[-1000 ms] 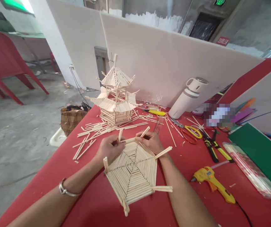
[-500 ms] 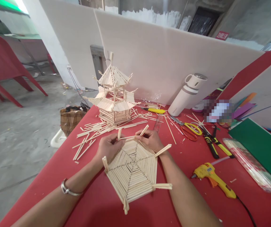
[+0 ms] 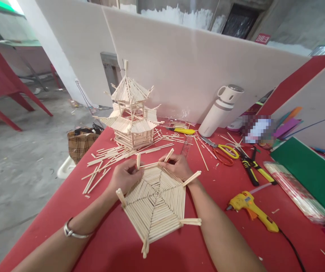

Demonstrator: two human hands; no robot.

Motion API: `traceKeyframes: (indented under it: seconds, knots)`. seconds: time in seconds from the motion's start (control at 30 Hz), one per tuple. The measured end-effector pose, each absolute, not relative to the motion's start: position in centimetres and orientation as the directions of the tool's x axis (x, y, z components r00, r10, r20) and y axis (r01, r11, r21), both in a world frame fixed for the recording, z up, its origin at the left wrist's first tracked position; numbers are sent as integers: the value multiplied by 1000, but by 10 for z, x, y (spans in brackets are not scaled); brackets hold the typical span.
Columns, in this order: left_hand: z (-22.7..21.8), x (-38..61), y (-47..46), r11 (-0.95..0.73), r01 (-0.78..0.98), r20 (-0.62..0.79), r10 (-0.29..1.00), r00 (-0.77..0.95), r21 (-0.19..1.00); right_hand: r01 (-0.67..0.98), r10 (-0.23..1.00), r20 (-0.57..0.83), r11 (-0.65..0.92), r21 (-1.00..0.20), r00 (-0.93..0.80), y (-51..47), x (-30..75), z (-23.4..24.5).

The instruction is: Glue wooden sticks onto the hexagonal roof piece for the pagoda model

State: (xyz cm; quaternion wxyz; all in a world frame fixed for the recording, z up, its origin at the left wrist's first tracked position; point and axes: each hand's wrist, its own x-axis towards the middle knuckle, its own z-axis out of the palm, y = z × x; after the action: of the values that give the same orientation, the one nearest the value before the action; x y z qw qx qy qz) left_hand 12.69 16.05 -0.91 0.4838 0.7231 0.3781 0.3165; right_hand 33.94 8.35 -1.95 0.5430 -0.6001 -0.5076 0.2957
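A hexagonal panel of pale wooden sticks (image 3: 162, 211) lies on the red table, with paired stick posts jutting up from its corners. At its far edge, a thin wooden stick (image 3: 150, 164) spans between two posts. My left hand (image 3: 126, 176) is closed at that stick's left end, beside the far-left post (image 3: 138, 161). My right hand (image 3: 177, 166) pinches the right end beside the far-right post (image 3: 169, 155). The fingertips partly hide the stick's ends. Beyond my hands stands a pagoda model (image 3: 135, 113) built of similar sticks.
Loose sticks (image 3: 97, 175) lie left of the panel. To the right are a yellow glue gun (image 3: 253, 209), pliers (image 3: 254, 170), scissors (image 3: 221, 151) and a bag of sticks (image 3: 298, 192). Behind them are a yellow utility knife (image 3: 183, 131) and a white thermos (image 3: 220, 111).
The whole view has shifted slightly, so things appear a little further left. Both hands keep their hold at the panel's far edge, with hardly any movement.
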Motion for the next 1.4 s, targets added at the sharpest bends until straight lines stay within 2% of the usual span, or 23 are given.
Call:
traceKeyframes:
  seconds: [0.17,0.7,1.13,1.23,1.4]
  knots:
    - [-9,126,160,-348,286,153,831,535,893,276,932,204,120,-954,299,84,340,-20]
    - [-12,128,158,-269,369,62,871,487,890,283,938,173,85,-955,301,82,339,-18]
    - [-13,129,161,-331,355,118,854,506,874,303,942,163,69,-950,294,82,343,-24]
    - [-15,129,162,-320,356,107,856,506,878,232,952,125,59,-971,281,80,346,-22]
    - [-15,128,162,-327,362,105,851,515,873,11,976,97,96,-995,195,74,357,-11]
